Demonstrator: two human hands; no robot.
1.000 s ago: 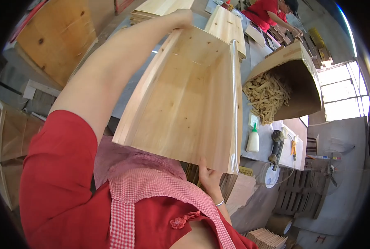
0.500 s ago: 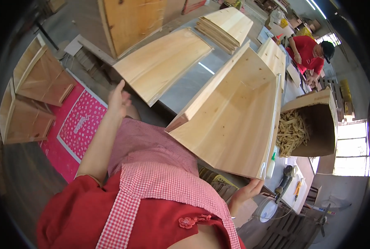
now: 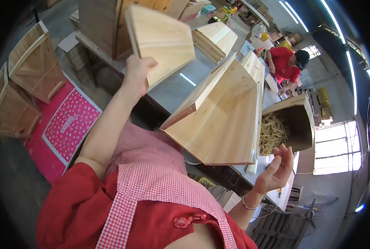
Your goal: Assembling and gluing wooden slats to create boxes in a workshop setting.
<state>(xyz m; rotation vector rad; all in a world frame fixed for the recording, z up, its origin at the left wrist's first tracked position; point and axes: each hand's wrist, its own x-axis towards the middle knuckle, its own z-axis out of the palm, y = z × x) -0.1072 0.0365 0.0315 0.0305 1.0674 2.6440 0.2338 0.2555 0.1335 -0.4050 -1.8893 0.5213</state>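
Observation:
My left hand (image 3: 137, 75) grips the near edge of a pale wooden panel (image 3: 164, 43), which is raised and tilted above the table. In front of me an open-sided wooden box (image 3: 224, 124) rests on the worktable, its hollow side facing up toward me. My right hand (image 3: 276, 171) is off the box, just past its near right corner. Its fingers are apart and slightly curled, with nothing in them. A white bottle (image 3: 252, 168) lies or stands by that corner, partly hidden.
Behind the box is a stack of wooden panels (image 3: 216, 39). A carton of pale strips (image 3: 294, 124) sits to the right. Two wooden pieces (image 3: 37, 62) stand on a pink mat (image 3: 71, 120) at left. A person in red (image 3: 282, 66) works farther along the table.
The panel that lay on the table's left is now lifted in my left hand. My right hand has left the box's near corner and moved up and right.

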